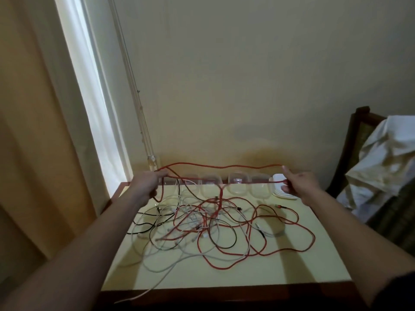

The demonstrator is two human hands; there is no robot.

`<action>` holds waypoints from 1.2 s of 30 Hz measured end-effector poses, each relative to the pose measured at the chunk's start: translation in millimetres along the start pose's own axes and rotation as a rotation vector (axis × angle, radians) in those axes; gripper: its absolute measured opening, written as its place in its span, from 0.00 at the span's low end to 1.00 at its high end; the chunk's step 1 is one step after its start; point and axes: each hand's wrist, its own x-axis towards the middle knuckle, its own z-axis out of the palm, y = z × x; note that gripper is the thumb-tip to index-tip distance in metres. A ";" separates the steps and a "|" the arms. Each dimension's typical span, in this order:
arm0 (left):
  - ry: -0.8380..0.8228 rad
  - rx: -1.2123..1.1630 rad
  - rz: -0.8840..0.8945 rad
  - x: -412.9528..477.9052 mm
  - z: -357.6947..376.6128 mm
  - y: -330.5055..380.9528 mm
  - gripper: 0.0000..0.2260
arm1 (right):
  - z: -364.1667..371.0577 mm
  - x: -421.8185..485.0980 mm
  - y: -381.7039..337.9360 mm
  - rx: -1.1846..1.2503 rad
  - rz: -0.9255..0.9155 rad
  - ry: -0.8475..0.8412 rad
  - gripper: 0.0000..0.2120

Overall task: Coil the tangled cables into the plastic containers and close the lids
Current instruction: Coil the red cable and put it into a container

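Observation:
A red cable [224, 166] is stretched in the air between my two hands, above the back of the table. My left hand [147, 181] grips its left end and my right hand [299, 182] holds its right end, with a second strand running lower between them. More of the red cable hangs down into a tangle of red, white and black cables [213, 223] spread over the pale yellow table [292, 265]. Several clear plastic containers [238, 184] stand in a row at the table's back edge. White lids [284, 194] are stacked at the back right.
A white cable end [134, 297] hangs over the table's front edge. A curtain [33, 131] and bright window strip are to the left. A dark chair [357, 149] draped with pale cloth stands to the right. The wall is close behind the containers.

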 end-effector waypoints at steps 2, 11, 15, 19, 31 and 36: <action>-0.083 -0.003 -0.012 -4.6 10.0 -2.1 0.13 | 10.7 -8.3 1.8 -0.075 -0.005 0.009 0.25; -0.367 -0.092 0.046 -41.6 61.5 5.7 0.13 | 97.2 -95.6 27.3 -0.738 -0.648 -0.525 0.23; -0.431 -0.098 0.072 -49.9 63.2 12.1 0.13 | 118.8 -99.2 47.8 -0.876 -0.770 -0.559 0.26; -0.426 -0.082 0.059 -52.4 54.7 17.6 0.12 | 117.1 -85.4 61.6 -1.037 -0.812 -0.575 0.19; -0.248 -0.433 -0.004 -19.1 -1.3 54.1 0.04 | 49.4 -27.7 87.7 -1.370 -0.509 -0.459 0.19; -0.087 -0.552 0.000 8.3 -48.0 66.6 0.10 | -0.7 -4.4 109.8 -1.462 -0.204 -0.318 0.20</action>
